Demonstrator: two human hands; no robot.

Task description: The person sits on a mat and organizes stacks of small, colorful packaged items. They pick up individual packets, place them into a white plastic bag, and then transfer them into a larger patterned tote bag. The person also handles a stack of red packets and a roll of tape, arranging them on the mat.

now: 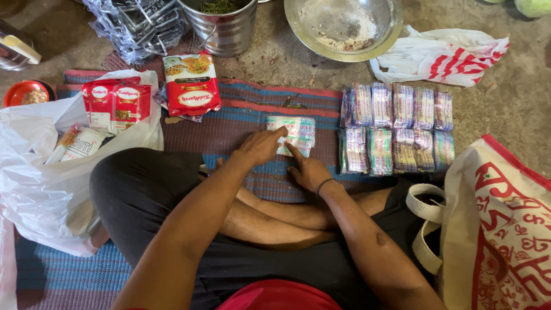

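Note:
I sit cross-legged on a striped mat (247, 109). A small clear packet with green and pink print (298, 133) lies on the mat in front of me. My left hand (259, 147) rests its index finger on the packet's near left edge. My right hand (309, 170) touches the packet's near edge with its forefinger; a dark band circles that wrist. Both hands press on the packet with their fingertips; neither lifts it. To the right, two rows of similar small packets (396, 129) lie side by side on the mat.
A white plastic bag (40, 172) holding boxes lies at my left, with red pouches (192, 83) and red cartons (115, 103) beside it. A steel bucket (224, 26), a steel bowl (344, 26) and a red-striped plastic bag (447, 54) sit beyond. A red-printed cloth bag (499, 229) stands at right.

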